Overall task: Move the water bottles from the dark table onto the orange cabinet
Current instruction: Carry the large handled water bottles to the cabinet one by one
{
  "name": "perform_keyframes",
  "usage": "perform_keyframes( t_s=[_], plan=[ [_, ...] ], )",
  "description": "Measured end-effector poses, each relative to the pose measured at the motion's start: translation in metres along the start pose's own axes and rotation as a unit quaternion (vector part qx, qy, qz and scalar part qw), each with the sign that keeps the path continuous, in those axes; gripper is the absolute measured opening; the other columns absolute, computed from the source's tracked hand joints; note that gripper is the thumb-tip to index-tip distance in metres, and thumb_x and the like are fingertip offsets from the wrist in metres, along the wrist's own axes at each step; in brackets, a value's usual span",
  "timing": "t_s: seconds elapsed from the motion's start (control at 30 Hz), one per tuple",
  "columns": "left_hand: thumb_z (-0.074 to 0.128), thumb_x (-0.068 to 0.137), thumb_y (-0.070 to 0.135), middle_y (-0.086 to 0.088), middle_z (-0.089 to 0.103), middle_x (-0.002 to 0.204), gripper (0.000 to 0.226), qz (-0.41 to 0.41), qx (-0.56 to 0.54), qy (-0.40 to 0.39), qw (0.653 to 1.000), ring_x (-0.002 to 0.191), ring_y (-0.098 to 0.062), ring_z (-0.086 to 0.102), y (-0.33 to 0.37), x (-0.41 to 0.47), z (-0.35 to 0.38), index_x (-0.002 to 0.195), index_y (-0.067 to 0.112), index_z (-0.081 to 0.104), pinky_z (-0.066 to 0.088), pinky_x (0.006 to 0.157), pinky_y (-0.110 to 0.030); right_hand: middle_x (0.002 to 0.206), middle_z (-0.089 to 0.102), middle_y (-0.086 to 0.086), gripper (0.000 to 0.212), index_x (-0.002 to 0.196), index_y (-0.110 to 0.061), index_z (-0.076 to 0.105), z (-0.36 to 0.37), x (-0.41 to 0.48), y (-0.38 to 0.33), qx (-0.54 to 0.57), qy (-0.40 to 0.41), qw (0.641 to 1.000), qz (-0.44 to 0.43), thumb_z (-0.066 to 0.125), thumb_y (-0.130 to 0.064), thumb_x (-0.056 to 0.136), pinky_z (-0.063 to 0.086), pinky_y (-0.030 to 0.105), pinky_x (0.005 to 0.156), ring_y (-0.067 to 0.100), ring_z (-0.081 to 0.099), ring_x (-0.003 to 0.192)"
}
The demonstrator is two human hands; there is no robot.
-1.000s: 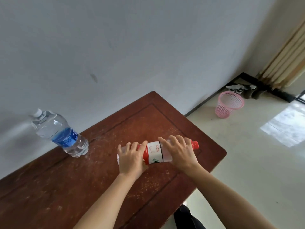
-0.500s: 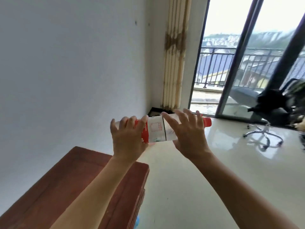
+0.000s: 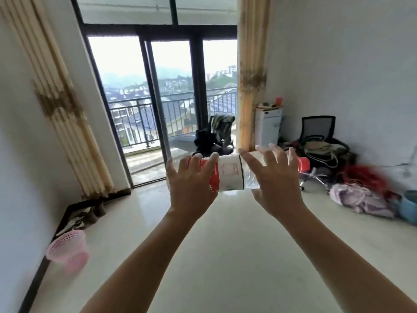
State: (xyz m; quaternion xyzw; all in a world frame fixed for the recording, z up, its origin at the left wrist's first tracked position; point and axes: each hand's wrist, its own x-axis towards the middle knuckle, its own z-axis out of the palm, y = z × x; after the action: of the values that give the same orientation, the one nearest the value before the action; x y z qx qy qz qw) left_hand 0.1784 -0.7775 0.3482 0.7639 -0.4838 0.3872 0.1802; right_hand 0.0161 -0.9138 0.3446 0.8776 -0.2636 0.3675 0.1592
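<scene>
I hold a clear water bottle with a red-and-white label and a red cap sideways at chest height, cap pointing right. My left hand grips its bottom end and my right hand wraps the neck end, fingers spread over the top. The dark table, the second bottle and the orange cabinet are out of view.
Pale tiled floor stretches ahead. A pink basket lies at the lower left by the wall. Glass balcony doors stand ahead with curtains on both sides. At right are a black chair, a white box, piled clothes and a blue bucket.
The view has swung right, away from the dark table and the second bottle, towards the balcony doors. Both hands lifted the bottle off the table and carry it along.
</scene>
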Motion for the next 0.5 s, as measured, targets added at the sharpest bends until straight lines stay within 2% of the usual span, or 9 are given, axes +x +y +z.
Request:
perform_keyframes(
  t_s=[0.1,0.2,0.3,0.4,0.5],
  plan=[
    [0.084,0.065,0.041,-0.008,0.061,0.121,0.078,0.060,-0.046,0.024,0.997,0.116,-0.033,0.055,0.084,0.037,0.036,0.134,0.025,0.052,0.033,0.103,-0.069,0.140,0.053,0.016,0.097,0.150,-0.030,0.045,-0.005,-0.023,0.089,-0.048,0.012,0.997,0.051,0.087,-0.011,0.065,0.028,0.071,0.110,0.043,0.045,0.133],
    [0.084,0.063,0.041,-0.007,0.060,0.122,0.081,0.112,-0.102,0.015,0.988,0.117,-0.033,0.054,0.179,0.070,0.073,0.135,0.027,0.050,0.031,0.103,-0.069,0.140,0.052,0.016,0.099,0.151,-0.029,0.043,-0.010,-0.055,0.180,-0.099,0.020,0.989,0.110,0.084,-0.007,0.064,0.028,0.071,0.110,0.043,0.044,0.134],
    [0.086,0.059,0.042,-0.006,0.061,0.121,0.085,0.160,-0.143,0.020,0.977,0.115,-0.032,0.055,0.257,0.092,0.108,0.135,0.027,0.052,0.032,0.102,-0.069,0.141,0.050,0.016,0.103,0.152,-0.029,0.038,-0.010,-0.085,0.252,-0.145,-0.009,0.978,0.150,0.085,-0.010,0.062,0.027,0.069,0.112,0.042,0.043,0.135],
    [0.088,0.056,0.042,-0.006,0.061,0.118,0.087,0.201,-0.206,0.009,0.958,0.113,-0.032,0.055,0.362,0.127,0.150,0.134,0.027,0.053,0.033,0.101,-0.070,0.144,0.049,0.011,0.100,0.154,-0.032,0.037,-0.014,-0.112,0.349,-0.200,-0.031,0.958,0.204,0.082,-0.013,0.067,0.020,0.065,0.117,0.038,0.039,0.139],
    [0.088,0.055,0.041,-0.006,0.061,0.116,0.088,0.227,-0.269,0.018,0.936,0.111,-0.032,0.055,0.458,0.162,0.184,0.134,0.028,0.052,0.033,0.101,-0.072,0.144,0.049,0.010,0.104,0.154,-0.033,0.037,-0.023,-0.127,0.431,-0.245,-0.053,0.936,0.248,0.087,-0.014,0.064,0.020,0.066,0.117,0.038,0.040,0.138]
  ],
)
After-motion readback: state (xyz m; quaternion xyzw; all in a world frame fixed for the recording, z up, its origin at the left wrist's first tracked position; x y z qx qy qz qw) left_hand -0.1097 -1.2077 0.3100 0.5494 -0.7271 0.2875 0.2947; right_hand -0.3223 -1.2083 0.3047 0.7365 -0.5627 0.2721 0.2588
